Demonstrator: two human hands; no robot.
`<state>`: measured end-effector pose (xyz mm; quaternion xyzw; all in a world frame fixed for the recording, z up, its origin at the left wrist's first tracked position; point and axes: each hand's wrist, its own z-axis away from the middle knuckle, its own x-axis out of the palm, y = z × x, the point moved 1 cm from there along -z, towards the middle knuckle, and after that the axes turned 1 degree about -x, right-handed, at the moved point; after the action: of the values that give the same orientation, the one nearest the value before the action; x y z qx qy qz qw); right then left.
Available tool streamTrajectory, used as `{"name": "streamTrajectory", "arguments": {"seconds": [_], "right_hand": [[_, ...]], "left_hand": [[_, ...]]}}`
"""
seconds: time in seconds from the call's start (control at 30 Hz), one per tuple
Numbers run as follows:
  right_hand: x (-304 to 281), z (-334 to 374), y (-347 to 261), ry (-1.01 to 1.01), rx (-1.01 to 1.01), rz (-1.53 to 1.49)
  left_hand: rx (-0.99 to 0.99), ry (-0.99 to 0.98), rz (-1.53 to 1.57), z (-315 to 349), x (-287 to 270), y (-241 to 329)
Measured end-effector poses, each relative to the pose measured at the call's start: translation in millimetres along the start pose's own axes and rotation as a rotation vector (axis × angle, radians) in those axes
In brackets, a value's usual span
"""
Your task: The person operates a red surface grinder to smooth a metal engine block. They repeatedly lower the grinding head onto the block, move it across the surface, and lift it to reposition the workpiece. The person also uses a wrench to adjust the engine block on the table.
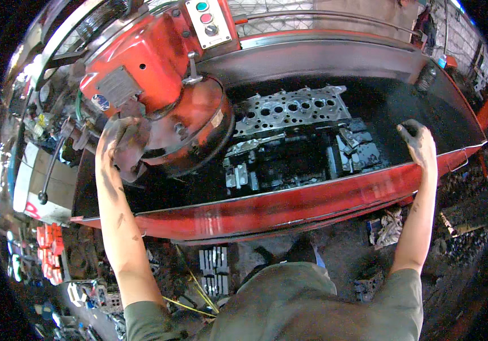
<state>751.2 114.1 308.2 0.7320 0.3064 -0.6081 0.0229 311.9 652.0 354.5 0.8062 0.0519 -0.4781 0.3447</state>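
My left hand (pixel 114 139) is beside the wheel housing of a red grinding machine (pixel 158 74). Its fingers curl around a dark, rounded part (pixel 133 149) whose kind I cannot make out. Over the right end of a long red tray (pixel 289 200), just inside its front rim, is my right hand (pixel 420 142). The fingers there are loosely bent, thumb apart, with nothing visible between them. Between my hands a grey metal cylinder head (pixel 292 108) with a row of round holes lies in the tray, right of the round red wheel guard (pixel 198 133).
Metal support blocks (pixel 360 149) stand in front of the cylinder head. A panel with buttons (pixel 207 21) tops the machine. A lever with a black knob (pixel 43 196) sticks out at left. Below are stacked grey blocks (pixel 214 270), a rag (pixel 388 228) and red parts (pixel 49 250).
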Motion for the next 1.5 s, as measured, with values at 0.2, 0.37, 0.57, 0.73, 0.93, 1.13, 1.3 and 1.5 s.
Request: {"name": "streamTrajectory", "arguments": {"seconds": [0.2, 0.37, 0.57, 0.73, 0.93, 1.13, 1.3, 1.5], "right_hand": [[-0.3, -22.8, -139.7, 0.137, -0.596, -0.474], [53.6, -38.5, -327.1, -0.080, -1.000, -0.840], [143.7, -42.0, -494.7, -0.336, -0.515, -1.143], [184.0, -46.1, -549.4, -0.218, -0.325, -1.734], [177.6, -24.4, -569.2, 0.385, -0.430, -1.384], [159.9, 78.8, -518.0, -0.576, -0.780, -1.783], [109.7, -5.2, -581.3, 0.122, -0.846, -1.454], [21.0, -72.0, -648.7, 0.106, -0.684, -1.373]], "left_hand": [[-0.016, 0.080, 0.012, -4.0, -15.6, -38.6], [-0.394, 0.105, 0.318, -0.5, -34.6, -19.2], [-0.418, 0.048, 0.265, 8.8, -49.7, 1.9], [-0.178, 0.134, 0.080, 1.9, -52.6, -30.4], [-0.430, 0.032, 0.105, 4.4, -58.9, -45.7], [-0.438, 0.020, 0.445, 5.2, -57.3, -65.9], [-0.173, 0.466, 0.168, 4.1, -60.6, -57.9], [0.298, 1.347, -0.557, 47.4, -157.6, 21.8]]}}
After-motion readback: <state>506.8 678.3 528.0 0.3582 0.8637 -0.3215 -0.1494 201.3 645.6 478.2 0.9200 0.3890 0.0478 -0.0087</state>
